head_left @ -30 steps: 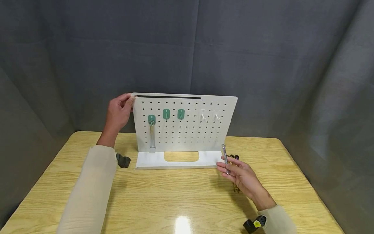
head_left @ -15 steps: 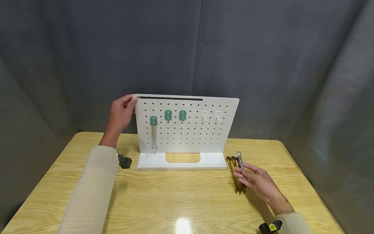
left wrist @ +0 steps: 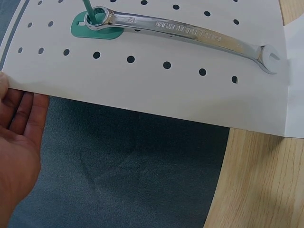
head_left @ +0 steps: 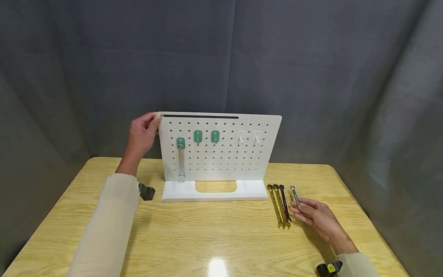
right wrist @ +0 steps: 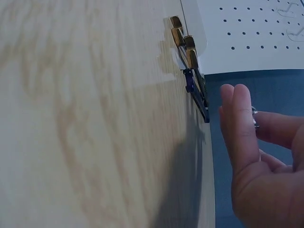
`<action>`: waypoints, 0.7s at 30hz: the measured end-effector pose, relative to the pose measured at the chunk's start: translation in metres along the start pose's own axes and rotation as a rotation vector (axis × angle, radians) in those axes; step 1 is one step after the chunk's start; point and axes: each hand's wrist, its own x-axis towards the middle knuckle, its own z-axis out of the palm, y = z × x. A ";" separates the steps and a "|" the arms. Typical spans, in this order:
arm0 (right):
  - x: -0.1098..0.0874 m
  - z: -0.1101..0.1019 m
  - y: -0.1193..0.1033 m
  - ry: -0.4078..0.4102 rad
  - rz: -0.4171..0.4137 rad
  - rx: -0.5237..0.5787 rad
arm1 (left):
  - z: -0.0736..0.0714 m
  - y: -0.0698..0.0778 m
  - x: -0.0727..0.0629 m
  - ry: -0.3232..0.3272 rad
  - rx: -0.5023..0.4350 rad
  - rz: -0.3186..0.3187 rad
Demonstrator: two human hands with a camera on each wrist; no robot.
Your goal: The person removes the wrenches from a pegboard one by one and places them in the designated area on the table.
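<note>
A white pegboard (head_left: pixel 221 154) stands on the table, and my left hand (head_left: pixel 142 132) pinches its upper left corner between thumb and fingers. From the leftmost green hook (head_left: pixel 180 141) a silver combination wrench (left wrist: pixel 180 29) hangs by its ring end. My right hand (head_left: pixel 320 217) holds a small silver wrench (head_left: pixel 295 195) between thumb and fingers, to the right of the board; in the right wrist view only a bit of its metal shows. Just left of that hand lie two gold wrenches (head_left: pixel 277 207) and a purple wrench (head_left: pixel 285 202), side by side.
Two more green hooks (head_left: pixel 198 136) and two clear hooks (head_left: pixel 257 137) sit on the pegboard with nothing on them. The wooden table (head_left: pixel 194 234) runs back to a dark grey curtain (head_left: pixel 221 57).
My right hand has moved right with the small silver wrench, away from the pegboard, and the wrenches lying on the table now show fully. The left hand keeps its place on the corner.
</note>
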 end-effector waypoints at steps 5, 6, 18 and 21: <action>0.000 -0.001 0.001 0.025 0.026 -0.032 | -0.001 -0.002 -0.001 -0.007 -0.002 -0.002; 0.001 -0.001 0.001 0.030 0.032 -0.039 | -0.001 -0.002 -0.001 -0.007 -0.004 -0.001; 0.010 -0.009 0.011 0.007 0.107 0.050 | 0.000 -0.001 -0.001 0.002 0.006 -0.005; 0.011 -0.010 0.012 -0.013 0.112 0.058 | 0.000 -0.001 -0.001 -0.002 0.004 -0.005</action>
